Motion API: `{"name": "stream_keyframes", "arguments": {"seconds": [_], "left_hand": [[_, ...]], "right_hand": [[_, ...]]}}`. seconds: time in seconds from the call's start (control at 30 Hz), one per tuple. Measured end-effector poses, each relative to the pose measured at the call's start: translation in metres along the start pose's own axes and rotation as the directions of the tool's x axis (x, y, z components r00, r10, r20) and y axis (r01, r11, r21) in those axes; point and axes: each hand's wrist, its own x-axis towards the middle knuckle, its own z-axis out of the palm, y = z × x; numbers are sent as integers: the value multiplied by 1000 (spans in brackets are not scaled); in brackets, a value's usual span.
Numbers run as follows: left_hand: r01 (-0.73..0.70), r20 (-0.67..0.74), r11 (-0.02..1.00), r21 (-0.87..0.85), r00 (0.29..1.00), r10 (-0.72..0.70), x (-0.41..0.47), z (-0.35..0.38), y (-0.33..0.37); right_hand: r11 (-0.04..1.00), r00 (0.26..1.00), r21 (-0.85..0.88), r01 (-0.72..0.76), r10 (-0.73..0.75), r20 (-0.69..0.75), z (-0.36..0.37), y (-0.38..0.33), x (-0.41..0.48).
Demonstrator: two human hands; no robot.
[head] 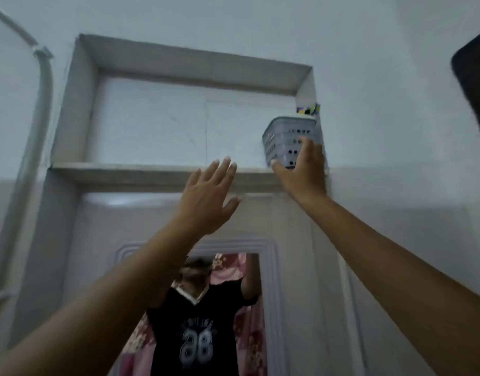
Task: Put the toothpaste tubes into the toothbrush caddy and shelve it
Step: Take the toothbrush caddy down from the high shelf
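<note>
A grey perforated toothbrush caddy (285, 137) stands at the right end of a recessed wall shelf (141, 169), against the niche's right wall. Colourful tube ends (308, 109) stick out of its top. My right hand (304, 172) is raised to the caddy, with the fingers wrapped around its front right side. My left hand (206, 196) is lifted in front of the shelf ledge, left of the caddy. Its fingers are spread and it holds nothing.
The niche is set high in a pale wall above a mirror (206, 308), which reflects a person in a black shirt. A grey pipe (41, 104) runs down the left wall. A dark object (474, 85) hangs at the right edge.
</note>
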Motion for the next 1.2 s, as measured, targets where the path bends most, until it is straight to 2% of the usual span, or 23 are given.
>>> {"name": "stream_keyframes", "arguments": {"seconds": [0.13,0.23,0.33,0.5,0.6,0.67,0.73,0.8,0.9,0.97,1.1,1.13,1.2], "left_hand": [[52,37,999,9,998,-53,8,26,-8],[39,-5,999,-12,999,-39,7,35,-11],[24,17,999,-30,1000,-23,9,33,-16],[22,99,996,-92,995,-13,14,16,-17],[166,212,944,-286,971,-107,22,-12,-9],[297,250,778,-554,951,-184,25,-30,-1],[322,251,500,-804,946,-204,25,-43,13],[311,270,250,-917,945,-186,18,-55,32],[313,301,49,-949,938,-171,-10,-74,61],[377,385,-80,-923,900,-204,-46,-78,78],[485,588,-363,-796,762,-273,-139,-56,118],[526,644,-391,-756,705,-298,-160,-44,130],[651,750,-373,-661,587,-306,-206,-17,151]], "right_hand": [[956,951,-120,-268,282,126,8,5,41],[925,913,-106,-365,378,154,15,10,58],[909,896,-92,-406,416,154,15,10,64],[888,872,48,-457,437,220,-6,6,70],[886,883,161,-435,383,272,-32,-1,64],[876,884,229,-424,345,317,-52,-8,55],[840,865,307,-448,322,384,-73,-16,42],[798,821,337,-499,311,479,-92,-23,21],[757,732,340,-557,255,632,-115,-25,-29],[732,698,369,-573,199,688,-122,-17,-74],[641,603,401,-655,123,788,-127,12,-181],[620,574,395,-678,112,811,-128,21,-209],[580,513,353,-734,133,848,-131,40,-271]]}}
